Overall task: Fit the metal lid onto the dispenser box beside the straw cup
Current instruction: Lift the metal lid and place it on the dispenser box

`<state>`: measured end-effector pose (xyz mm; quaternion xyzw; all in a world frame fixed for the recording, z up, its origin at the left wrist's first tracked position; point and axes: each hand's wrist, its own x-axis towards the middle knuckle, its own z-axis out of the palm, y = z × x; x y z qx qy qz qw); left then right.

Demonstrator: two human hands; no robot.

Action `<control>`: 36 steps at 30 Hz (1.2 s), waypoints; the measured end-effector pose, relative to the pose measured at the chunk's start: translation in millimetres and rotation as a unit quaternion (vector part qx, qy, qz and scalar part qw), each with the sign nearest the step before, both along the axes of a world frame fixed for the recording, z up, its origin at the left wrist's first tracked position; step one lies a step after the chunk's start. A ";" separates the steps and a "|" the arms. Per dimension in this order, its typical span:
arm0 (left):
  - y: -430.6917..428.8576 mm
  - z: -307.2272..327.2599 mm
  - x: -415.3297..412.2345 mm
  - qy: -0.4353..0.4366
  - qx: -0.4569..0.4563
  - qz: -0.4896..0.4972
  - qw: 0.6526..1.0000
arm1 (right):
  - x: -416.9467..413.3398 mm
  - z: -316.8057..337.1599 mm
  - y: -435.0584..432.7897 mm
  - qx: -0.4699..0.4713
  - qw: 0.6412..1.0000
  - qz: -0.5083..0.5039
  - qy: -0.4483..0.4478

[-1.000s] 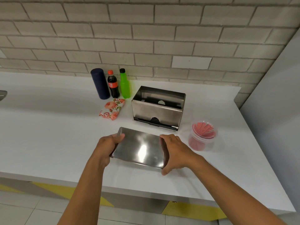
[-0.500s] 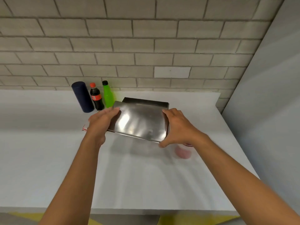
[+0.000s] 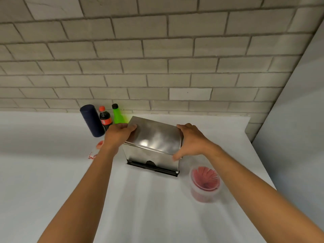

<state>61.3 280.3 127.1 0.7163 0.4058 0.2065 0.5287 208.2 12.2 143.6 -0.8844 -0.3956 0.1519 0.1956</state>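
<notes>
The shiny metal lid (image 3: 156,135) lies across the top of the steel dispenser box (image 3: 152,157), covering its opening. My left hand (image 3: 119,135) grips the lid's left edge and my right hand (image 3: 191,142) grips its right edge, thumb down on the front corner. The box's front face and dark bottom slot show below the lid. A clear cup of red straws (image 3: 205,181) stands just right of the box, nearer to me.
A dark blue cylinder (image 3: 92,121), a cola bottle (image 3: 105,119) and a green bottle (image 3: 117,115) stand left of the box by the brick wall. A floral packet (image 3: 98,149) lies behind my left wrist. A grey panel (image 3: 298,120) bounds the white counter (image 3: 157,207) on the right.
Both hands lifted the lid off the counter, carried it away from me over the box, and have set it down on the box's top. The camera view tilted upward.
</notes>
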 end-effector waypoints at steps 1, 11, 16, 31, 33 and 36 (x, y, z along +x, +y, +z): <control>2.7 -1.5 3.6 0.005 0.002 0.000 1.000 | 4.4 -0.7 2.2 -0.004 1.000 0.002 0.004; 14.5 -9.6 25.1 0.070 0.041 0.018 0.997 | 28.2 -9.1 16.9 -0.021 0.999 0.018 0.028; 21.8 -16.2 27.3 0.069 0.040 0.013 0.997 | 27.3 -15.2 21.2 -0.021 0.999 0.005 0.042; 33.7 -31.7 18.3 0.069 0.015 -0.008 0.997 | 22.5 -9.4 33.1 -0.062 0.998 0.012 0.017; 35.0 -30.5 15.0 0.068 0.012 -0.010 0.998 | 20.5 -8.7 36.5 -0.066 0.998 0.012 0.014; 36.1 -28.3 11.8 0.064 0.006 -0.016 0.998 | 20.2 -7.2 39.2 -0.070 0.997 0.012 0.014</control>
